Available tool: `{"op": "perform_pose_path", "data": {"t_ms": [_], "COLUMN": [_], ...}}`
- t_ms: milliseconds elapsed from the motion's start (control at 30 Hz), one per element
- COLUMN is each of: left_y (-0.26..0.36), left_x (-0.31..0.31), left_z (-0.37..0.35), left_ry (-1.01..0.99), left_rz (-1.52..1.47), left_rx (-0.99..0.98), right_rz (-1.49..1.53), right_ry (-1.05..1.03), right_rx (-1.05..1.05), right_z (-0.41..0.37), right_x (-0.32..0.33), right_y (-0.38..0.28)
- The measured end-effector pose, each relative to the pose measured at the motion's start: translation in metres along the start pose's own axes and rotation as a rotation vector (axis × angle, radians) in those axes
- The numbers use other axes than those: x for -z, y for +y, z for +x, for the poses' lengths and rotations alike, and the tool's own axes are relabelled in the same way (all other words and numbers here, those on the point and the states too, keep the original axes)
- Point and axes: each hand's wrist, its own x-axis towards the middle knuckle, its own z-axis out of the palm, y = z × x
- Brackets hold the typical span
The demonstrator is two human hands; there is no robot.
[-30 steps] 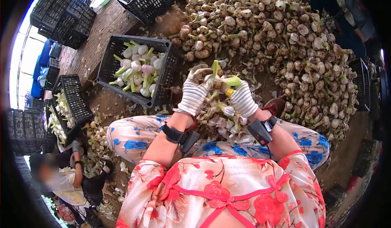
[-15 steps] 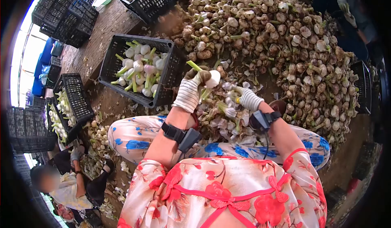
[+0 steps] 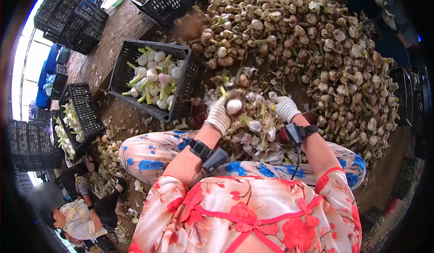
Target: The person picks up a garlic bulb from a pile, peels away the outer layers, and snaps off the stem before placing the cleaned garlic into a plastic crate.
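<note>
My left hand (image 3: 220, 113), in a striped glove with a dark fingertip area, is wrapped round a white peeled garlic bulb (image 3: 233, 107) whose green stem points up. My right hand (image 3: 285, 109), also gloved, is closed on a small tool with a yellow part (image 3: 273, 108); most of it is hidden by the fingers. Between and below the hands lies a heap of garlic skins and stems (image 3: 253, 138). Left of my left hand stands a black crate (image 3: 118, 67) holding white garlic bulbs with green stems (image 3: 153, 77).
A large pile of unpeeled garlic (image 3: 289, 31) spreads ahead and to the right. Another crate (image 3: 169, 4) stands at the top, with stacked crates (image 3: 72, 20) at the far left. One co-worker (image 3: 81, 217) sits at lower left; another's gloved hands (image 3: 384, 11) show at upper right.
My left hand has moved down with the bulb, turning it. My right hand has shifted slightly right, away from the bulb. The co-worker at lower left has leaned lower.
</note>
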Motion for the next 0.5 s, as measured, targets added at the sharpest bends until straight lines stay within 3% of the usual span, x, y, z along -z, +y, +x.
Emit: {"op": "perform_pose_path", "data": {"t_ms": [33, 100, 167, 200, 233, 267, 333, 367, 433, 500], "left_y": [-0.013, -0.019, -0.009, 0.02, 0.058, 0.11, 0.187, 0.209, 0.215, 0.204], "left_x": [0.005, 0.004, 0.022, -0.003, -0.021, -0.048, -0.078, -0.077, -0.081, -0.059], "left_z": [0.001, -0.007, 0.027, 0.02, 0.019, -0.004, -0.032, -0.036, -0.039, -0.02], "left_ry": [0.102, 0.152, 0.144, 0.156, 0.033, -0.242, -0.367, -0.171, 0.021, 0.017], "left_rz": [0.027, 0.097, -0.008, 0.082, -0.122, -0.21, -0.216, -0.331, -0.459, -0.371], "left_rx": [0.031, 0.111, 0.107, -0.134, -0.253, -0.35, -0.642, -0.697, -0.854, -0.912], "right_rz": [-0.084, 0.218, 0.229, 0.229, 0.229, 0.329, 0.371, 0.321, 0.278, 0.254], "right_ry": [-0.047, 0.021, 0.001, -0.048, -0.101, -0.103, -0.04, -0.061, -0.041, -0.083], "right_rx": [-0.021, 0.185, 0.122, 0.057, -0.013, -0.027, 0.019, 0.019, -0.037, -0.088], "right_z": [0.004, 0.007, 0.007, 0.011, 0.014, 0.019, 0.04, 0.042, 0.059, 0.075], "right_x": [-0.006, -0.026, -0.025, -0.024, -0.024, -0.029, -0.056, -0.047, -0.044, -0.034], "right_y": [0.008, 0.035, 0.035, 0.034, 0.035, 0.041, 0.065, 0.057, 0.041, 0.014]}}
